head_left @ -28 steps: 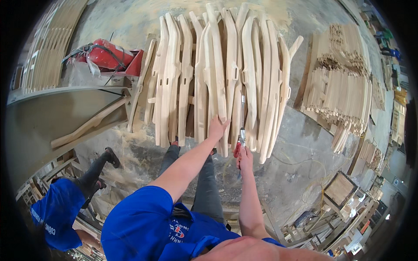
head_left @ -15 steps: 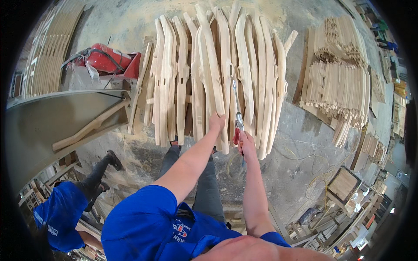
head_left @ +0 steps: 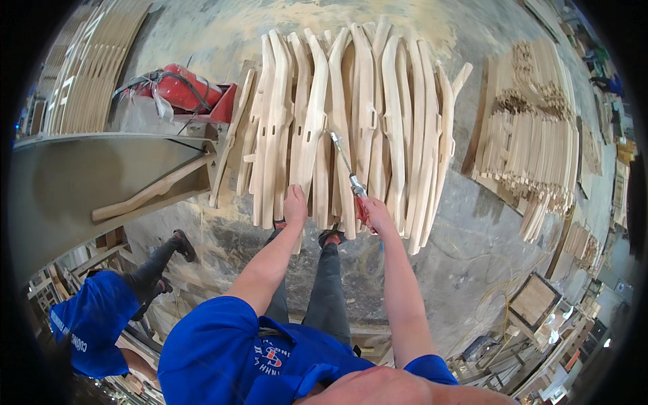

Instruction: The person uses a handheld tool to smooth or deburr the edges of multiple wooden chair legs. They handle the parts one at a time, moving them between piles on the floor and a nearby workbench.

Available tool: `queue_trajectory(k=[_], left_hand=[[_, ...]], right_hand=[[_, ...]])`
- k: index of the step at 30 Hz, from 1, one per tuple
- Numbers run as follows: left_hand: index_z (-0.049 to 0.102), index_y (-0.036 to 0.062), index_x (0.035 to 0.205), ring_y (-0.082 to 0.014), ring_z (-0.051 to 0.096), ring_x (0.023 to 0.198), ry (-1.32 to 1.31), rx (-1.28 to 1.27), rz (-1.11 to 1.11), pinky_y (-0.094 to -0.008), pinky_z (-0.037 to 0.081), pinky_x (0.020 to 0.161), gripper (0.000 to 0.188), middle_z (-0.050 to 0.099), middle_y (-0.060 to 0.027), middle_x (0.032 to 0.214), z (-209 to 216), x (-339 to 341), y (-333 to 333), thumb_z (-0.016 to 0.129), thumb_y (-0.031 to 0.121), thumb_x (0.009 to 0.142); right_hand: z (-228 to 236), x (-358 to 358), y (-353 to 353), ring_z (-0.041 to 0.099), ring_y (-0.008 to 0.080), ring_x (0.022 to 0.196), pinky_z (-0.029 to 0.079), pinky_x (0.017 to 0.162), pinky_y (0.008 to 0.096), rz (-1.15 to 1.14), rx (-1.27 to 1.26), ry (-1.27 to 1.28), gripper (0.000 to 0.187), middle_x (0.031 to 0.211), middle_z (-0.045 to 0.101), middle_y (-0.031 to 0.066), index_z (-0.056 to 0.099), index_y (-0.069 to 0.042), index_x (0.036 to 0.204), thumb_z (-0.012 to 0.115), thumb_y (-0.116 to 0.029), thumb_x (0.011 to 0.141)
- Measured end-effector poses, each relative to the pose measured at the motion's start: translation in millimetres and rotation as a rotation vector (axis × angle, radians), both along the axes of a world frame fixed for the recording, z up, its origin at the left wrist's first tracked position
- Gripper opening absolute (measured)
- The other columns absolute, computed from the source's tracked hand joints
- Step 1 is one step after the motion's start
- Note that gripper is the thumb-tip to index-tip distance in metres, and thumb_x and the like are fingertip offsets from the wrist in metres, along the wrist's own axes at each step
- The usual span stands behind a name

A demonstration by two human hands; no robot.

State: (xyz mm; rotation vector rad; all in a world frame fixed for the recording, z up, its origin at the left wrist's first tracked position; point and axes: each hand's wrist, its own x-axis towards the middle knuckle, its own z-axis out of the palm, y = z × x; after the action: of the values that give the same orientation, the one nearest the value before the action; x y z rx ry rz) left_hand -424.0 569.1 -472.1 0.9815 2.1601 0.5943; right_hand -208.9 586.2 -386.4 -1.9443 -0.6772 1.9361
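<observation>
A row of pale, curved wooden chair-leg-like pieces [head_left: 413, 162], several with small slots cut in them, lies side by side in front of me. My left hand [head_left: 295, 204] is closed around the near end of one wooden piece [head_left: 314, 125], left of the row's middle. In my right hand [head_left: 376, 214] is an air blow gun [head_left: 358, 185] with a silver body, a red part at the grip and a long thin nozzle. Its nozzle tip points away from me, close to the slotted part of the piece my left hand holds.
A red fire extinguisher [head_left: 187, 90] lies at the left, behind a grey metal table [head_left: 61, 196] bearing one curved wooden piece [head_left: 152, 191]. Stacked wooden slats [head_left: 526, 148] stand to the right. A co-worker in a blue shirt [head_left: 94, 320] is at lower left. A yellow hose [head_left: 496, 283] trails over the floor.
My left hand has moved left, from one wooden piece to another. The blow gun in my right hand has swung its nozzle leftward. The whole view has shifted slightly.
</observation>
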Motion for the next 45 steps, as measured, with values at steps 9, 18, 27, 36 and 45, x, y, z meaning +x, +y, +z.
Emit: queue_trajectory(k=[9,18,27,36,45], left_hand=[[0.046,0.0063,0.11,-0.0361,0.057,0.09,-0.06,-0.137,0.031,-0.0428,0.044,0.076,0.051,0.06,-0.018,0.098,-8.6,-24.8,2.2,0.061,0.042,0.078],[0.048,0.0045,0.107,-0.0339,0.047,0.098,0.343,0.126,0.001,-0.0434,0.038,0.085,0.04,0.05,-0.018,0.101,-41.3,-15.1,26.0,0.062,0.016,0.072],[0.042,-0.0065,0.105,-0.0376,0.05,0.103,-0.067,-0.244,-0.162,-0.0438,0.042,0.087,0.055,0.048,-0.0266,0.109,-44.4,97.6,46.6,0.067,0.029,0.072],[0.047,-0.0004,0.108,-0.033,0.05,0.107,-0.13,-0.434,-0.378,-0.0419,0.044,0.088,0.062,0.051,-0.0203,0.113,-35.4,93.1,66.3,0.071,0.038,0.066],[0.043,-0.0012,0.107,-0.0343,0.057,0.094,-0.115,-0.354,-0.197,-0.043,0.047,0.081,0.061,0.057,-0.0212,0.102,-22.9,91.3,62.3,0.073,0.028,0.063]], right_hand=[[-15.6,-13.9,-5.8,0.034,0.0056,0.035,0.026,0.032,0.0217,0.082,-0.085,0.013,0.037,0.071,0.062,0.005,0.052,-0.005,0.103,0.04,-0.038,0.092],[-33.1,-7.4,-74.0,0.036,0.0067,0.035,0.029,0.03,0.0219,-0.3,0.015,0.02,0.036,0.073,0.062,0.0091,0.052,-0.003,0.103,0.04,-0.035,0.093],[-12.7,7.8,-55.0,0.036,0.006,0.036,0.029,0.031,0.0209,-0.369,0.064,-0.031,0.035,0.074,0.061,0.0077,0.054,-0.003,0.101,0.04,-0.034,0.094],[-8.5,26.1,-55.8,0.036,0.0051,0.036,0.028,0.031,0.0207,-0.282,0.108,0.026,0.035,0.075,0.061,0.0066,0.053,-0.002,0.102,0.041,-0.034,0.094],[-4.6,29.4,-67.3,0.036,0.0049,0.037,0.028,0.031,0.0203,-0.327,0.083,0.008,0.036,0.073,0.06,0.0044,0.055,-0.003,0.1,0.042,-0.035,0.093]])
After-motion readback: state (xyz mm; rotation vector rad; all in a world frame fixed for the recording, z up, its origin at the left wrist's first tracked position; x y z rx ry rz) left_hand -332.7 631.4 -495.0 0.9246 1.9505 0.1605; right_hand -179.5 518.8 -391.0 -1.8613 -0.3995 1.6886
